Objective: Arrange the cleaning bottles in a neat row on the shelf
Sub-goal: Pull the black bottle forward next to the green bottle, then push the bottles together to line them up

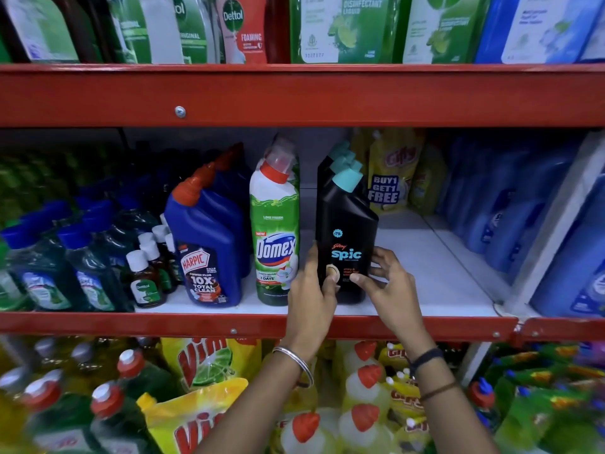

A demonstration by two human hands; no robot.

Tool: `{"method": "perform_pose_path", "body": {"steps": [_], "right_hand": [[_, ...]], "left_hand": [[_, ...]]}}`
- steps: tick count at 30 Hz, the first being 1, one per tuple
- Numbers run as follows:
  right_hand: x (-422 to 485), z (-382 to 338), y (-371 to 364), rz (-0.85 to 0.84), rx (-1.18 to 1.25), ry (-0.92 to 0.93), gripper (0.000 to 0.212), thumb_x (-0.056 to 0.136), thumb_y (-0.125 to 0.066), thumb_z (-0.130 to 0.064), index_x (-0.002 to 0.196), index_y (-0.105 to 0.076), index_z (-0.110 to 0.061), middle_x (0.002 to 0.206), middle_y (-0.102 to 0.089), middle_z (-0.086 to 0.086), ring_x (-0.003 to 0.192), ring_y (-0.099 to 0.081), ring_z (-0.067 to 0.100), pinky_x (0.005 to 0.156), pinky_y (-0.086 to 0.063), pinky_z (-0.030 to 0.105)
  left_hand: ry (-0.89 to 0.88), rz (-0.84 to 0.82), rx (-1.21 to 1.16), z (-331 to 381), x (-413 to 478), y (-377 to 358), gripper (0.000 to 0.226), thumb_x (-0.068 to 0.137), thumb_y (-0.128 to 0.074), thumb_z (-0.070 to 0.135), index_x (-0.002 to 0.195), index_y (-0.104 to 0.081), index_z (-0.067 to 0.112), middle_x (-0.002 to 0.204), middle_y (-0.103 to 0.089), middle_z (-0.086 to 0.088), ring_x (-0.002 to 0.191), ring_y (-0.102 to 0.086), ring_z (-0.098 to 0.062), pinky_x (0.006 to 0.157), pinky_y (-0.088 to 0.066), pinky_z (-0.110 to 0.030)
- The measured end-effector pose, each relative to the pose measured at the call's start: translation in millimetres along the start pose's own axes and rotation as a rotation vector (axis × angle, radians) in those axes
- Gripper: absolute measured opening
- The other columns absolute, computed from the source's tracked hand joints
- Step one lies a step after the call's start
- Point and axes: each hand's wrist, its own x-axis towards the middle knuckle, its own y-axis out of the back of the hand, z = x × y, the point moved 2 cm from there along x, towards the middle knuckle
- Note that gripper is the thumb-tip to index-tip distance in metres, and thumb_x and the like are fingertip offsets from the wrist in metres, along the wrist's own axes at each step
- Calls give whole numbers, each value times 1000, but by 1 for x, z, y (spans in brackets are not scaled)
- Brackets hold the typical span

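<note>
Shelf [425,273]: white middle board, bare to the right.
Spic bottle [343,231]: front of its file, upright beside the Domex bottle [274,231]; probably full, heavy, slick, stiff; best held low on both flanks.
Left hand [311,290]: closed on its left side.
Right hand [389,283]: fingers curled against its right side.

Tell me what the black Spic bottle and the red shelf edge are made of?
The black Spic bottle looks like matte plastic: moulded shape, only soft dull highlights, and a teal cap that also looks plastic. The red shelf edge looks like painted metal: glossy red surface with small silver screws along it. Neither can be told for sure from sight alone.
</note>
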Motion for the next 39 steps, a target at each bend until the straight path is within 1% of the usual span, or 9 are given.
{"method": "perform_pose_path", "body": {"steps": [3,5,8,13,18,23,27,33,39], "right_hand": [[-8,3,-1,32,27,-1,44,84,-67,-26,125,-53,-17,113,-65,-4,105,-63,12,83,-48,5],[-15,6,-1,98,156,-58,46,86,-58,-45,126,-53,-23,120,-66,-2,110,-63,11,95,-52,26],[-18,8,-2,120,262,-105,38,84,-43,-67,110,-61,-46,118,-68,-10,114,-62,10,101,-50,44],[-19,-2,-4,60,354,-134,36,87,-34,-58,107,-60,-44,118,-65,-13,117,-60,8,105,-47,40],[-19,-2,-3,42,350,-128,43,85,-35,-61,116,-56,-40,121,-64,-8,118,-59,8,105,-46,41],[-19,1,-4,53,334,-114,59,75,-37,-80,116,-57,-43,128,-64,-5,122,-57,9,105,-46,43],[-22,0,-5,53,314,-109,56,74,-35,-82,112,-57,-48,122,-64,-14,121,-57,6,104,-47,37],[-57,-20,-23,372,347,27,53,89,-33,-61,123,-55,-27,124,-62,-7,121,-54,4,101,-43,19],[-66,-44,-84,70,420,58,70,82,-26,-76,137,-40,-35,147,-43,-11,139,-36,5,114,-30,27]], "left_hand": [[-52,9,-60,3,-5,3,58,93,-48,17,143,-24,36,143,-48,-3,128,-50,-22,100,-50,-46],[-99,51,-60,9,-9,6,59,97,-45,17,144,-18,40,153,-34,3,139,-35,-14,110,-41,-38],[-54,5,-151,11,-9,6,63,99,-39,17,133,-10,62,145,-45,-2,122,-54,-20,95,-52,-26],[19,-44,-172,6,-6,4,63,100,-35,14,135,-7,58,105,-66,-5,90,-66,-14,77,-49,-12],[24,-44,-141,12,-9,6,59,101,-32,16,137,-5,53,104,-60,10,90,-60,-5,69,-42,1],[22,-59,-118,13,-9,7,60,101,-32,17,139,-1,51,105,-63,-10,87,-60,-13,68,-41,1],[-3,-59,-131,11,-11,6,58,101,-32,26,134,-2,63,127,-60,-10,111,-59,-22,97,-50,-28],[-91,222,-259,20,-39,25,39,99,-31,37,136,-29,48,148,-39,18,138,-33,2,112,-33,-21],[-39,311,-321,2,-30,53,49,92,-17,63,139,-23,50,158,-22,12,145,-16,1,114,-19,-11]]}}
